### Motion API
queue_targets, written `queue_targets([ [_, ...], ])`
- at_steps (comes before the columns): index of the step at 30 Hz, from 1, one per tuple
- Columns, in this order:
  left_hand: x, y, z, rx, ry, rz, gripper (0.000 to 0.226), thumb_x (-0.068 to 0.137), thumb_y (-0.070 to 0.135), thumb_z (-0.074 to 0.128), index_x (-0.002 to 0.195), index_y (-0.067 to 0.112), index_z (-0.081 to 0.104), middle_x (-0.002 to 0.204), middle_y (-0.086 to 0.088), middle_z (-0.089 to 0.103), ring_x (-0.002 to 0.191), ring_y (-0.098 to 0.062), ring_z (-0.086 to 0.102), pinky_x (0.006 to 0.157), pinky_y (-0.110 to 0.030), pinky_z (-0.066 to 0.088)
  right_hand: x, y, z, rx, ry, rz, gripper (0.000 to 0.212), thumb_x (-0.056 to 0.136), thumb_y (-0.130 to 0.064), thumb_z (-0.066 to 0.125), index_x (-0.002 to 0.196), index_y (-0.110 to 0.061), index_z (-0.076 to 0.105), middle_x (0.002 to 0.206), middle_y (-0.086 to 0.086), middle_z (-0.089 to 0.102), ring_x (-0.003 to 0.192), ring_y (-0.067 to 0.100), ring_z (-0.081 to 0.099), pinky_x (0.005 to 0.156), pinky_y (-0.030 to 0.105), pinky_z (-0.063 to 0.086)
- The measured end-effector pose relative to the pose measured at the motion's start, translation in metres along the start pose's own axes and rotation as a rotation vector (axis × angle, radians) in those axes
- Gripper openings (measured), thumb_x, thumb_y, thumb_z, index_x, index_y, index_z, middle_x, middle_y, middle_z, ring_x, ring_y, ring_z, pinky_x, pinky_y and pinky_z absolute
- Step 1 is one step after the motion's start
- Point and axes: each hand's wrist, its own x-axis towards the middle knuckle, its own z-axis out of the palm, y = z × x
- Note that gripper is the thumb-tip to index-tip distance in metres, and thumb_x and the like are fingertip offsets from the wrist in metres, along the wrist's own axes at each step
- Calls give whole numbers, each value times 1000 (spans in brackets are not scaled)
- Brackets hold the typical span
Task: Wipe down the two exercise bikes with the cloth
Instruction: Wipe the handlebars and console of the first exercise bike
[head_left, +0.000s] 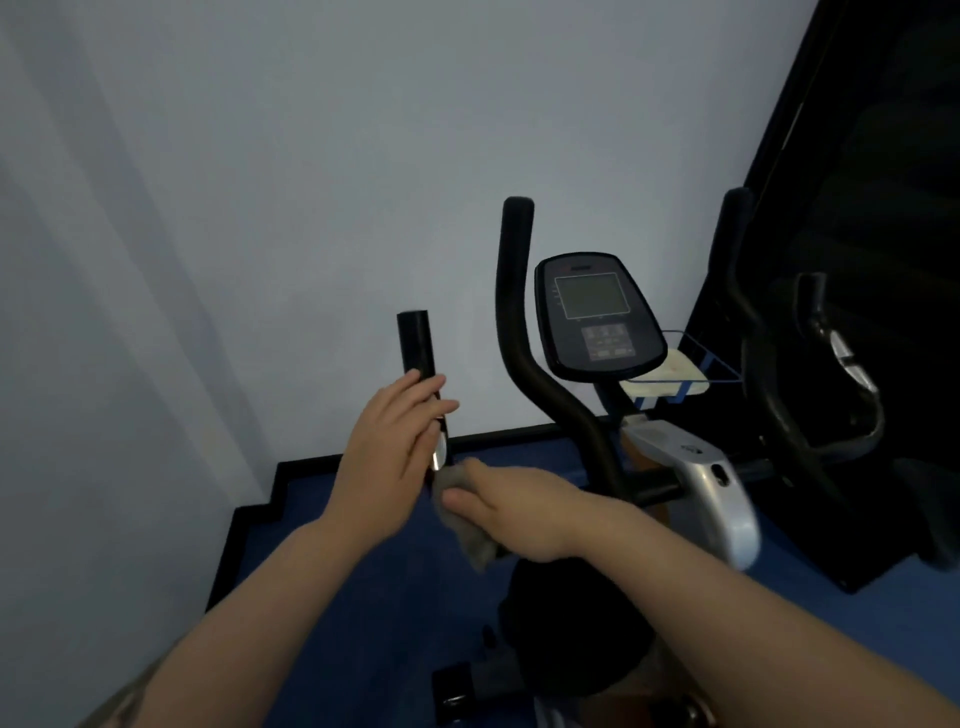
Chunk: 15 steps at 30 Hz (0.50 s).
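Observation:
An exercise bike stands in front of me, with a black console, tall curved black handlebars and a silver stem cover. My left hand grips the short black left handle just below its foam grip, over a shiny metal sensor. My right hand holds a bunched grey-beige cloth and presses it against the handle right under my left hand. Another bike's dark handles show at the right edge.
A white wall fills the left and back. The floor is blue with a black skirting edge. A blue wire rack holding a pale folded cloth sits behind the console. A dark panel rises at the right. A black pedal part lies low.

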Motion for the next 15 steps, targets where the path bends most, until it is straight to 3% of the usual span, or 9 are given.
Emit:
queue_targets([
  [3, 5, -21, -18, 37, -134, 141, 37, 103, 21, 37, 133, 16, 58, 147, 6, 45, 142, -12, 29, 117, -31, 24, -13, 9, 7, -101, 87, 116, 40, 98, -57, 32, 121, -27, 45, 117, -2, 58, 107, 19, 53, 95, 36, 34],
  [7, 18, -34, -30, 72, -209, 242, 43, 102, 34, 35, 137, 20, 55, 144, 11, 48, 134, -11, 35, 114, -25, 25, 9, -19, 18, -399, 156, 207, 32, 102, -37, 43, 131, -27, 35, 120, 4, 53, 104, 26, 54, 75, 35, 39],
  [9, 25, -40, -33, 105, -231, 294, 43, 102, 35, 36, 139, 21, 53, 145, 11, 47, 131, -11, 37, 112, -26, 26, 26, -37, 22, -238, 302, 322, 33, 104, -37, 36, 134, -25, 37, 121, 6, 56, 105, 27, 56, 78, 35, 44],
  [11, 28, -49, -33, 146, -247, 345, 44, 102, 36, 33, 141, 23, 50, 150, 11, 41, 136, -11, 33, 114, -31, 23, 35, -46, 27, -20, 404, 446, 42, 103, -48, 24, 123, -17, 45, 117, 6, 60, 104, 24, 57, 83, 34, 44],
  [15, 35, -63, -26, 174, -288, 454, 47, 105, 36, 23, 148, 26, 38, 159, 7, 23, 150, -12, 5, 121, -35, -5, 43, -73, 56, 24, 674, 601, 35, 103, -47, 24, 117, -20, 41, 117, -4, 57, 103, 13, 55, 89, 28, 38],
])
